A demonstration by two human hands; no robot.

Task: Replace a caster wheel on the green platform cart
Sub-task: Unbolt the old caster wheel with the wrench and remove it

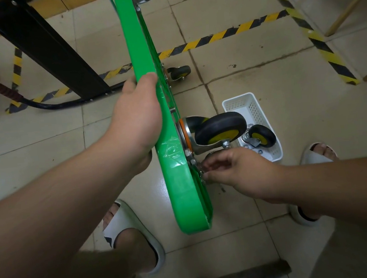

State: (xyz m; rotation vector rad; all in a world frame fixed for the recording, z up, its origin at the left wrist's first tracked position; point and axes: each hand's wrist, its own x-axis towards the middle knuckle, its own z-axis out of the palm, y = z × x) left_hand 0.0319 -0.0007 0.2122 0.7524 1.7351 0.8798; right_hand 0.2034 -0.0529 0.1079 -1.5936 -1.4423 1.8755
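While left hand grips cart, right hand pinches fastener by caster

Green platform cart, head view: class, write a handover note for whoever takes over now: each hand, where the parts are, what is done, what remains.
Left hand grips the rim of the green cart, which is tipped on its edge.
Right hand pinches a small fastener on the underside, just below the mounted caster.
White basket on the floor holds a loose caster and a nut.
Done: one caster sits against this corner.
Left: probably finish its fasteners, then set the cart down. Whether they are going on or coming off cannot be told.
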